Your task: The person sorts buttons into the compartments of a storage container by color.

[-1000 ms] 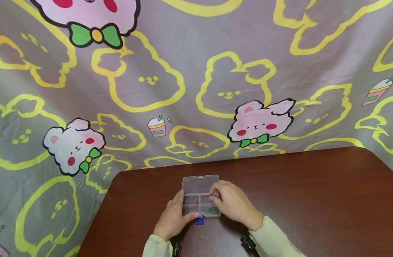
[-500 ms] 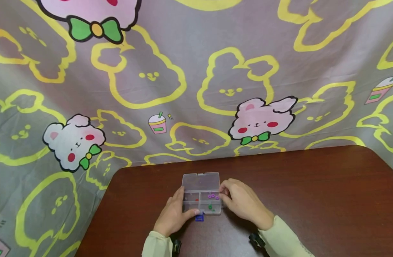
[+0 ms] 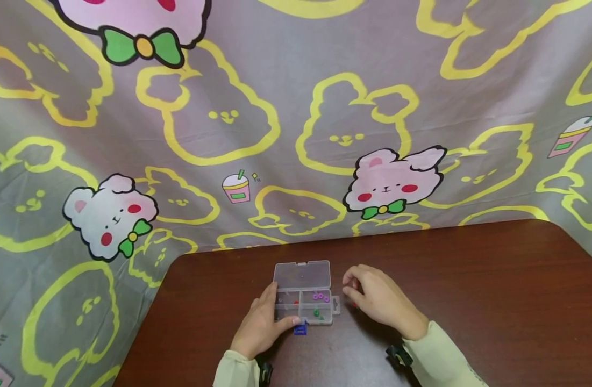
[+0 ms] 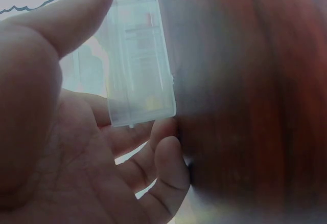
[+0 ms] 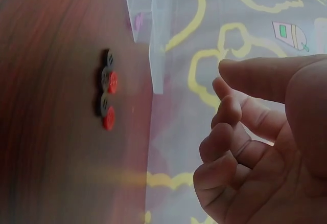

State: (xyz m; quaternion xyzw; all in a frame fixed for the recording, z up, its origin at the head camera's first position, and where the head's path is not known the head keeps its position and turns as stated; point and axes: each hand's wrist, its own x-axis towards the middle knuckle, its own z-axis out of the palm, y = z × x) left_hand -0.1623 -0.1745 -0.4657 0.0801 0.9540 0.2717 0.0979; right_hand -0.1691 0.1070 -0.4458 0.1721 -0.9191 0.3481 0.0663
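- Head view: the clear box (image 3: 301, 305) lies on the brown table (image 3: 489, 285), its lid (image 3: 302, 276) folded back on the far side, away from the person.
- Left hand (image 3: 259, 325): it holds the box at the left, fingers along that side and thumb at the near edge. In the left wrist view, some fingers bend behind the box's end.
- Right hand (image 3: 383, 295): off to the right of the box, above the table, fingers loosely bent and gripping nothing.
- Inside the box: three purple rings (image 3: 321, 296) in the far right compartment, green pieces (image 3: 316, 312) in the near right one, a red bit (image 3: 297, 302) in the far left one (too small to make out its shape).
- A blue piece (image 3: 300, 329) lies at the box's near edge, beside the left thumb.
- A clear tab (image 3: 336, 305) sticks out from the box's right side.
- Right wrist view: two red discs (image 5: 113, 82) and three dark discs (image 5: 110, 59) lie in a tight row on the table, apart from the box and the right hand's fingertips.
- Pale sleeves (image 3: 443, 355) reach to both wrists, each with a black device (image 3: 399, 355).
- A grey cloth (image 3: 286, 54) printed with cartoon animals and cups hangs behind the table.
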